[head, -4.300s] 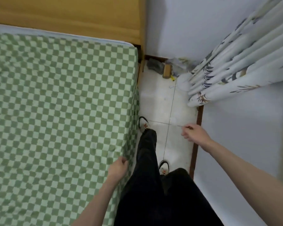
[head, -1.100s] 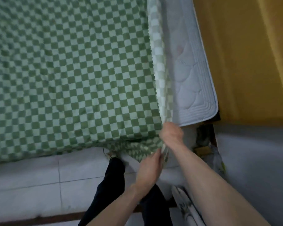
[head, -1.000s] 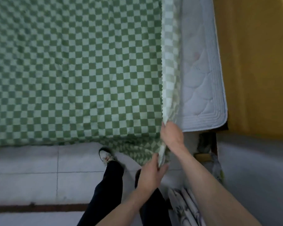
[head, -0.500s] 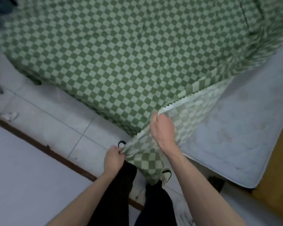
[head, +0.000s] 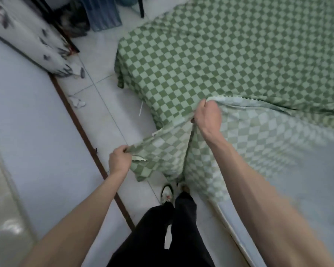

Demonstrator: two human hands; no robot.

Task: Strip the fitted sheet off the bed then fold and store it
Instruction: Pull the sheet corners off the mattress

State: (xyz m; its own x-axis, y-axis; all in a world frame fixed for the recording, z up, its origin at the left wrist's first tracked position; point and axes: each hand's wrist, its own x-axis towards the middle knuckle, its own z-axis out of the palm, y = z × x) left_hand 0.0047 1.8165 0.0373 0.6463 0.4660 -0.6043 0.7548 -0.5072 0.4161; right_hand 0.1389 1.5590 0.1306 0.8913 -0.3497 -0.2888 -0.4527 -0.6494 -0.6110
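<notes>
Both hands grip the green checked fitted sheet (head: 229,60): left hand (head: 120,160) is fisted round a freed corner held out over the floor (head: 112,105), right hand (head: 207,117) curled round a raised fold at the bed's near edge, fingertips buried in cloth. Sheet is peeled back at the near corner, paler underside up, the rest spread over the bed and cut off at the top and right borders. Bare mattress (head: 316,199) at lower right is motion-blurred, its edge hard to trace; dark clutter (head: 75,22) by the patterned curtain (head: 27,35) is unidentifiable.
</notes>
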